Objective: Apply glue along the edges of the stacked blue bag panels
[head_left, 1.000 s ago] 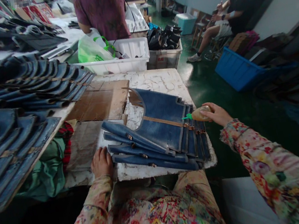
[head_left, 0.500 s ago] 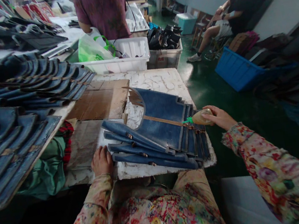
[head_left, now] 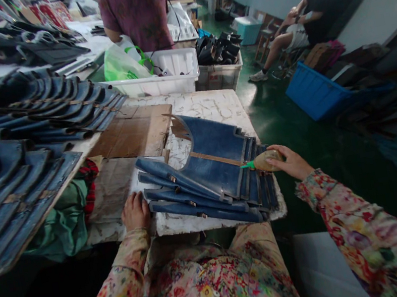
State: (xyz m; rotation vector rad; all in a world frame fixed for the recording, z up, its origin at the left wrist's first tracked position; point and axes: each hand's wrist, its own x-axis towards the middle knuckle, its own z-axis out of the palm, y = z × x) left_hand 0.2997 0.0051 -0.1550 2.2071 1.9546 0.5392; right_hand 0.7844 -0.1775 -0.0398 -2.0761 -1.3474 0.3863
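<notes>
R hand (head_left: 290,163) wrapped round squeeze bottle (head_left: 267,161) — green nozzle (head_left: 248,165) at/near strap (head_left: 215,158) end on top blue panel (head_left: 215,138), stack (head_left: 229,215) fanned on white tbl (head_left: 215,98); L hand (head_left: 135,212) flat-ish, fingers extended, beside stack.

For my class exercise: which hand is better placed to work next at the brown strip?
Probably the right hand: it holds the bottle, its green nozzle near the brown strip; the left hand lies farther off.

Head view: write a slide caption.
Right hand holds green-tipped squeeze bottle at fanned blue panels; left hand rests nearby.
</notes>
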